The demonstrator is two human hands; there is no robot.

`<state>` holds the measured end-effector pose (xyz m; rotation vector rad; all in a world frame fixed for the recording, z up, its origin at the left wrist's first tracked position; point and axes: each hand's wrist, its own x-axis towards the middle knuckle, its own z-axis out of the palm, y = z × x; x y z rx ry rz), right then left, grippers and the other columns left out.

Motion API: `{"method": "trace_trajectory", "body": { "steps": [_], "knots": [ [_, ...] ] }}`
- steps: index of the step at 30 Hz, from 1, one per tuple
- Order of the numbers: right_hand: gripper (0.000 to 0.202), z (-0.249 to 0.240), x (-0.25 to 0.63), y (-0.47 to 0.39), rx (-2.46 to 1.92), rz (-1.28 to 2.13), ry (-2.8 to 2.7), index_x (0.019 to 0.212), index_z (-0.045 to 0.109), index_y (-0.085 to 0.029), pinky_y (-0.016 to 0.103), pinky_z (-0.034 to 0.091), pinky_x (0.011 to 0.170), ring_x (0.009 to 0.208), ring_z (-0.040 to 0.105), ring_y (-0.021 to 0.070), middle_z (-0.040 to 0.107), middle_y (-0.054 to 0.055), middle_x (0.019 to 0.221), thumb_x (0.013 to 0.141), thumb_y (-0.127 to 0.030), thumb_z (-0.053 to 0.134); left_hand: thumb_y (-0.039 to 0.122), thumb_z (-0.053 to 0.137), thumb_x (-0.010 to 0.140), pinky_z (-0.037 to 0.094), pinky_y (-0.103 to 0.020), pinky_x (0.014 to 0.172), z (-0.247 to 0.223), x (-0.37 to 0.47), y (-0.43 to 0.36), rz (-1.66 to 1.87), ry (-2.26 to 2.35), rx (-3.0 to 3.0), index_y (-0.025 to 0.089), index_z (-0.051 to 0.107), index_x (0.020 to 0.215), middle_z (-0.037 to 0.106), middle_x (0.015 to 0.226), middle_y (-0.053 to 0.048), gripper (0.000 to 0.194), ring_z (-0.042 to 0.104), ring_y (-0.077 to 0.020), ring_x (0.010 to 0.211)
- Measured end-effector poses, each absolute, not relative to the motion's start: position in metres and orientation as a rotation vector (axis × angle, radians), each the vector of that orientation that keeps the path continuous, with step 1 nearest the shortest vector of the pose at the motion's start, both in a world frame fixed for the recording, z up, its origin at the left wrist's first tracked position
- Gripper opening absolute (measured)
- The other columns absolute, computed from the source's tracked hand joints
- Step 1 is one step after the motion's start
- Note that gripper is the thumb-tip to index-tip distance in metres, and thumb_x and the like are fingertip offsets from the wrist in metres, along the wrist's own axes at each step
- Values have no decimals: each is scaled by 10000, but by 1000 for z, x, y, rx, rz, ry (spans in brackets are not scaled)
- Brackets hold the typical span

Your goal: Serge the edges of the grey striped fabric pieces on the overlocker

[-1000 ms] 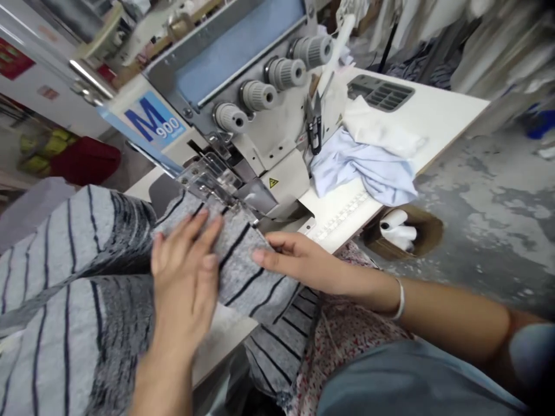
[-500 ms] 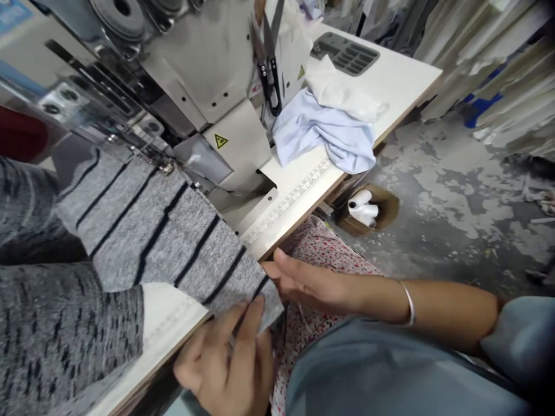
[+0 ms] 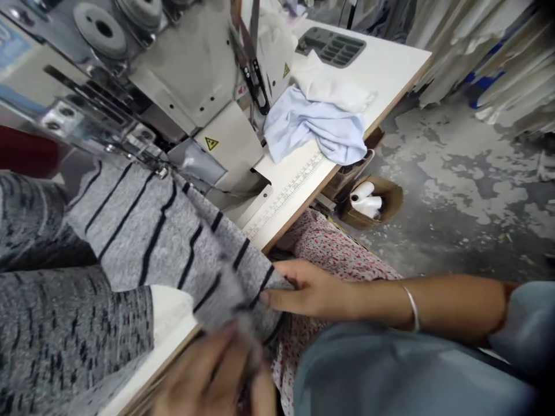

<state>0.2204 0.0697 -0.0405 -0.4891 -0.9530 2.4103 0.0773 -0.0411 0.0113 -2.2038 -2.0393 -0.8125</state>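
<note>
A grey knit fabric (image 3: 173,231) with dark stripes runs from under the sewing machine's presser foot (image 3: 161,172) to the table's front edge. At its near end the layers are spread apart. My left hand (image 3: 214,375), smeared by motion, is closed on the edge of the upper layer at the bottom of the view. My right hand (image 3: 310,289), a white bangle on its wrist, pinches the near corner of the lower layer, with one finger lying over the cloth.
Light blue cloth (image 3: 312,124) and white cloth (image 3: 332,86) lie on the white table (image 3: 390,63) to the right. Thread snips (image 3: 255,81) hang on the machine. A box (image 3: 392,202) with white cones stands on the floor. Grey flecked fabric (image 3: 73,323) lies at the left.
My left hand has drawn the upper layer down towards me, parting it from the lower one. My right hand has moved from beside the fabric onto its corner and taken hold.
</note>
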Motion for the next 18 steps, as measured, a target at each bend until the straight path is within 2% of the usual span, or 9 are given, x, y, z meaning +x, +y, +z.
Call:
{"method": "trace_trajectory", "body": {
  "steps": [2, 5, 9, 14, 18],
  "knots": [
    [281, -40, 232, 57, -486, 2373, -960, 774, 523, -160, 253, 426, 737, 697, 427, 101, 461, -42, 739, 797, -352, 728, 33, 687, 767, 436, -357, 960, 2, 88, -31, -780, -1854, -2290, 146, 658, 1058, 656, 1079, -97, 313, 597, -216, 1057],
    [274, -37, 241, 48, -468, 2312, -980, 758, 515, -161, 255, 432, 761, 693, 407, 97, 433, -44, 740, 815, -332, 720, -63, 664, 738, 421, -376, 972, -3, 99, -21, -773, -1712, -2364, 59, 658, 1029, 647, 1073, -163, 315, 595, -251, 1067],
    [234, -31, 246, 46, -459, 2317, -979, 838, 559, -152, 265, 459, 777, 713, 443, 104, 483, -23, 781, 836, -351, 683, -80, 668, 731, 447, -332, 879, 9, 94, -24, -758, -1554, -2421, 48, 673, 1034, 658, 937, -120, 329, 608, -196, 887],
    [155, -22, 254, 43, -587, 2255, -1226, 780, 510, -178, 198, 415, 614, 646, 403, 94, 452, -39, 707, 839, -254, 631, -37, 679, 740, 460, -311, 731, 20, 83, -35, -619, -1414, -2457, 126, 564, 1327, 662, 861, -64, 619, 576, -156, 701],
    [165, -21, 256, 43, -574, 2237, -1259, 748, 428, -190, 176, 274, 485, 571, 314, 73, 365, -71, 625, 811, -113, 560, 9, 627, 816, 441, -347, 793, 13, 90, -35, -544, -1497, -2426, 92, 631, 1235, 659, 945, -114, 427, 592, -191, 802]
  ]
}}
